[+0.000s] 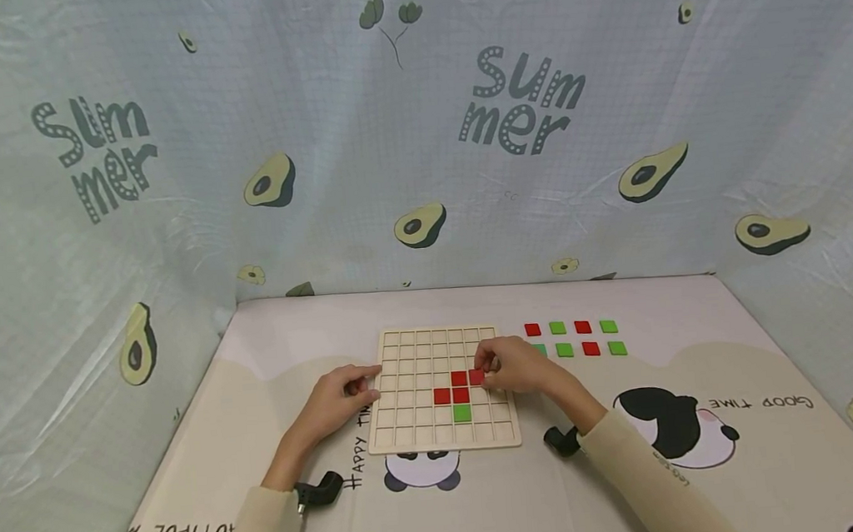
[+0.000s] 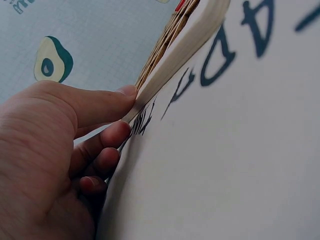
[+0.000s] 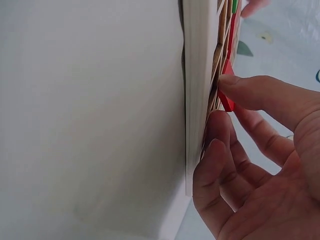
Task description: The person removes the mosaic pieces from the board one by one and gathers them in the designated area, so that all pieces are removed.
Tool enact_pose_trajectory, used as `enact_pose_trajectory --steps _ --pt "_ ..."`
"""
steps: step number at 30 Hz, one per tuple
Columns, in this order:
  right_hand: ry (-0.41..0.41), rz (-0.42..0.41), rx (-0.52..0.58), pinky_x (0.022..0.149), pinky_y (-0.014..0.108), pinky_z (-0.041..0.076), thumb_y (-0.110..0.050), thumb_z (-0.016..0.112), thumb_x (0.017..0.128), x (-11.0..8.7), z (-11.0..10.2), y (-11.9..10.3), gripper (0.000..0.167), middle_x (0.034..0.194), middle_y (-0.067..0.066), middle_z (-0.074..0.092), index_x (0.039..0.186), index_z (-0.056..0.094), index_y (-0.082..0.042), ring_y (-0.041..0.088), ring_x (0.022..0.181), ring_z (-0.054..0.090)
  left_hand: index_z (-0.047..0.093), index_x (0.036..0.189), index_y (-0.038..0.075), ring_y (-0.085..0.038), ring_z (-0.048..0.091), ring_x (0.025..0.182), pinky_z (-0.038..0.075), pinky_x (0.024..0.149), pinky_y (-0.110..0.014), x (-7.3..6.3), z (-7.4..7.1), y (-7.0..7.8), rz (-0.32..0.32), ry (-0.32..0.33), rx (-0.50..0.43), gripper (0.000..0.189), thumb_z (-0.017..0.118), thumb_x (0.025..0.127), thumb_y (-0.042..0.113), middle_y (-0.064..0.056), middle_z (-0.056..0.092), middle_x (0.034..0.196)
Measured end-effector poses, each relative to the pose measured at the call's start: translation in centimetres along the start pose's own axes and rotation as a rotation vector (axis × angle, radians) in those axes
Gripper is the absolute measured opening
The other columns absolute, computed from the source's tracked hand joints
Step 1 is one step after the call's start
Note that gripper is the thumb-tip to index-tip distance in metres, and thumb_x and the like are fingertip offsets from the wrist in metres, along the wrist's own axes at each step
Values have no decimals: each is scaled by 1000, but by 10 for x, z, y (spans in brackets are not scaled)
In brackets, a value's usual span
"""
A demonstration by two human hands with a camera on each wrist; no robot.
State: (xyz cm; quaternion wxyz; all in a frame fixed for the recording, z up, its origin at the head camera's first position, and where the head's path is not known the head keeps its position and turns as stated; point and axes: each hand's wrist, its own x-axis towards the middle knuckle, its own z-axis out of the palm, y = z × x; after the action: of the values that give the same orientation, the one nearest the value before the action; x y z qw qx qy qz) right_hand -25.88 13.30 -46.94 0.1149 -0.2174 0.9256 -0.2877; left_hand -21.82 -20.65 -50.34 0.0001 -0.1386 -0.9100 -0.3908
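A pale wooden grid board [image 1: 402, 435] lies on the table. On it sit three red tiles, one of them the left red tile [image 1: 442, 396], and a green tile [image 1: 462, 413] in front. My right hand [image 1: 513, 365] pinches another red tile [image 3: 227, 95] between thumb and index finger, over a cell beside the back red tile [image 1: 459, 378]. In the right wrist view this tile is tilted, its remaining fingers loosely bent near the board's edge. At the board's left side, my left hand [image 1: 335, 400] rests its thumb [image 2: 112, 105] and index fingertip against the edge.
To the right of the board lie two rows of loose tiles, among them a red tile [image 1: 591, 348] and a green tile [image 1: 617, 349]. A printed cloth covers the table [image 1: 490, 503]. Behind stands a curtain [image 1: 341, 139] with avocado prints.
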Motion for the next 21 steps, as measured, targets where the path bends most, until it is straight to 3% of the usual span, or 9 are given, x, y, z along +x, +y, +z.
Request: enact_pose_trajectory --steps 21 --pt "8 -11 18 70 27 47 -6 80 85 -2 1 -1 18 86 -2 63 98 71 -14 14 80 56 70 133 7 -14 50 80 40 71 -25 1 1 0 -10 4 -10 43 77 92 19 1 58 85"
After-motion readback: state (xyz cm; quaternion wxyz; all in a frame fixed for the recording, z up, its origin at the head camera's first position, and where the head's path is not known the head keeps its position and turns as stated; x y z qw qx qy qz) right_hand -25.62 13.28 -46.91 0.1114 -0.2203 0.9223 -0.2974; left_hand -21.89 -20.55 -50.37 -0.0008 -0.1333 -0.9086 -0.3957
